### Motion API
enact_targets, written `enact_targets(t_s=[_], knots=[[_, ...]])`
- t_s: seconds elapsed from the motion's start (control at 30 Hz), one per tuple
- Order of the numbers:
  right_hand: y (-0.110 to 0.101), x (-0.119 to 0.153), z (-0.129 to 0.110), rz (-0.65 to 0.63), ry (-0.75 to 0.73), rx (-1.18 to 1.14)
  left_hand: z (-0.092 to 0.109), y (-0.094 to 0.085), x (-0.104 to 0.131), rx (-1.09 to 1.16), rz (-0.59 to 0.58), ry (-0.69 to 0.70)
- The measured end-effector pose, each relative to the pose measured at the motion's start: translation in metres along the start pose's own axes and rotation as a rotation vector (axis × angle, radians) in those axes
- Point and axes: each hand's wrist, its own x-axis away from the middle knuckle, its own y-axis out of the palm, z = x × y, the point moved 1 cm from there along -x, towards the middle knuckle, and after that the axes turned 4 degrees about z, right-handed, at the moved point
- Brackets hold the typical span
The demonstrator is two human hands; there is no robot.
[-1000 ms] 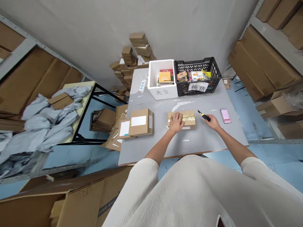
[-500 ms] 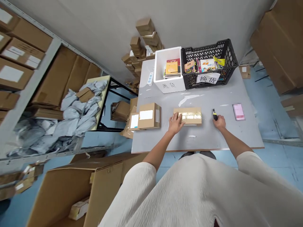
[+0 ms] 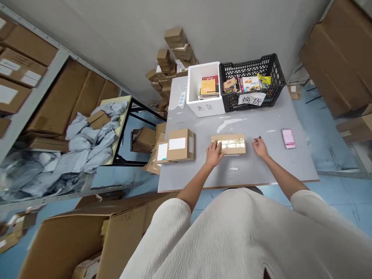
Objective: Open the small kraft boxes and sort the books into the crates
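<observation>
A small brown cardboard box (image 3: 232, 147) with shiny clear tape along its top lies at the middle of the grey table (image 3: 200, 170). My left hand (image 3: 214, 154) rests on the box's left end, fingers spread over its top. Just right of the box, my right hand (image 3: 260, 148) has its fingers curled together. A dark tip of the utility knife (image 3: 260, 137) shows behind these fingers; the rest of the knife is hidden by the hand.
Two labelled cartons (image 3: 181, 145) stand at the table's left. At the back are a white foam box (image 3: 207, 110) and a black plastic crate (image 3: 252, 87), both holding books. A phone (image 3: 288, 138) lies right; a power strip (image 3: 182, 99) lies back left.
My right hand has moved left toward the box and now covers most of the yellow and black utility knife. My left hand stays on the box. The view has shifted slightly.
</observation>
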Motion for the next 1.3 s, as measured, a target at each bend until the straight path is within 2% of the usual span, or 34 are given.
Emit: enact_targets(t_s=[0.13,0.23,0.33,0.43,0.7,0.83,1.0,1.13,1.3], knots=[[0.001,0.008,-0.051,-0.085,-0.25,-0.043,0.005,0.003,-0.001,0.084,0.055,0.009],[-0.004,0.013,-0.067,-0.107,-0.329,0.039,0.003,0.006,-0.002,0.177,0.163,-0.036],[-0.01,0.017,-0.072,-0.113,-0.311,0.091,-0.003,0.01,-0.002,0.254,0.239,-0.183],[-0.015,0.019,-0.075,-0.116,-0.275,0.117,-0.006,0.013,-0.003,0.302,0.221,-0.239],[-0.019,0.016,-0.087,-0.082,-0.245,0.162,-0.007,0.013,-0.003,0.374,0.241,-0.135],[-0.02,0.013,-0.097,-0.032,-0.21,0.092,-0.009,0.011,-0.007,0.402,0.259,-0.08],[-0.02,0.002,-0.112,0.041,-0.292,0.027,-0.014,0.008,-0.009,0.513,0.239,-0.037],[-0.015,-0.019,-0.116,-0.047,-0.418,0.217,-0.016,0.01,-0.007,0.524,0.213,-0.051],[-0.007,-0.04,-0.11,-0.262,-0.253,0.391,-0.018,0.014,-0.007,0.475,0.167,-0.033]])
